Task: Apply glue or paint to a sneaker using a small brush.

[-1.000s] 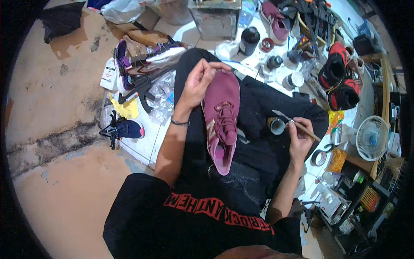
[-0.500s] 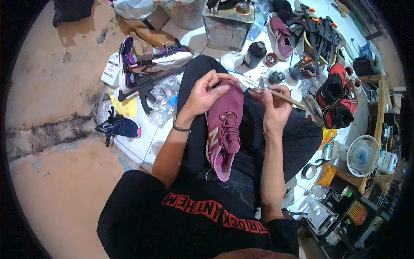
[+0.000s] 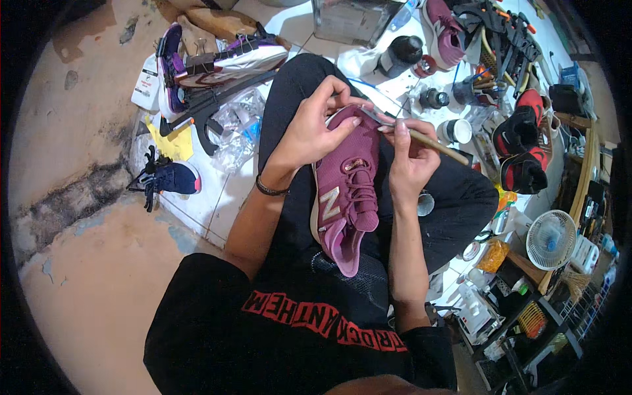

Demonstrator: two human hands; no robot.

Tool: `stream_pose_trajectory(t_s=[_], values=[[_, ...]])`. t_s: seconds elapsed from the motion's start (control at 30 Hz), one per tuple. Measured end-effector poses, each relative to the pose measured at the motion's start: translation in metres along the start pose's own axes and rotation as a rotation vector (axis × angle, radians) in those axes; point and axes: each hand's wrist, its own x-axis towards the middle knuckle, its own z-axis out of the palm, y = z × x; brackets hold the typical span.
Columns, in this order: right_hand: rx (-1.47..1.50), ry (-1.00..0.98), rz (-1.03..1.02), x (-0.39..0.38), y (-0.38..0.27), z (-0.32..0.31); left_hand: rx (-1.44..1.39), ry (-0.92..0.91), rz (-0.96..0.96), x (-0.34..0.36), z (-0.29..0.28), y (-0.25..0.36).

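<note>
A maroon sneaker rests on my lap, toe pointing away from me and heel opening toward my body. My left hand is closed around its toe end, with fingers at the far edge and thumb on the upper. Between the fingers of my right hand is a slim tool with a wooden handle. Its thin metal end reaches the right side of the sneaker's toe, by my left fingertips. Whether that end is a blade or a flat tip cannot be made out.
Ahead stand a dark bottle, a small dark jar, a white cup and another maroon sneaker. Red and black shoes and a fan are at right. A clipped white-purple shoe lies at left.
My right hand has brought the tool's metal end leftward against the sneaker's toe. My left hand keeps its hold there. The whole view has shifted a little.
</note>
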Motion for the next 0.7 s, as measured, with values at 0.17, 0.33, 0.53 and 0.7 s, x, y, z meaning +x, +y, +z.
stream_pose_trajectory(t_s=[0.17,0.33,0.53,0.7], values=[[-0.075,-0.008,-0.021,0.0021,0.0027,0.0009,0.081,0.009,-0.006,0.0010,-0.0006,0.0013],[-0.130,0.017,-0.036,0.0036,0.0050,0.0010,0.109,0.020,0.016,0.0007,-0.0004,-0.0010],[-0.222,0.045,-0.086,0.0063,0.0095,0.0045,0.133,0.060,0.019,0.0009,0.0024,-0.0052],[-0.299,0.038,-0.095,0.0057,0.0061,0.0041,0.160,0.039,0.003,0.0031,0.0003,-0.0054]])
